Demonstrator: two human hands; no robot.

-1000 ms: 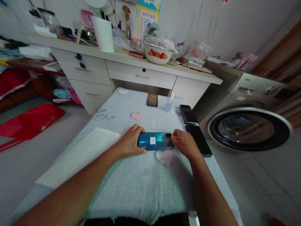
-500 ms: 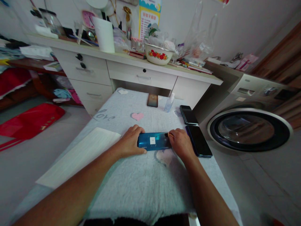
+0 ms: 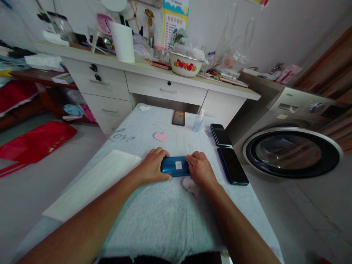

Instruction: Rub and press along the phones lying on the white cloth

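Observation:
A blue smartphone (image 3: pixel 169 168) lies back side up on the cloth-covered table, with a small white label (image 3: pixel 178 165) on it. My left hand (image 3: pixel 153 167) grips the phone's left end, thumb along the near edge and fingers at the far edge. Bent over the right part of the phone, my right hand (image 3: pixel 202 170) has its fingers closed and pressed onto the back. Whatever those fingers may hold is hidden, and the phone's right end is covered by the hand.
Dark phones (image 3: pixel 233 165) lie to the right, with another stack (image 3: pixel 220 135) behind. A clear spray bottle (image 3: pixel 197 121) and a small blurred brown item (image 3: pixel 178 118) stand farther back. A whitish sheet (image 3: pixel 93 183) lies left. A washing machine (image 3: pixel 275 110) stands at right.
My right hand has slid left across the phone's back, from its right end toward the label. My left hand keeps its grip on the left end.

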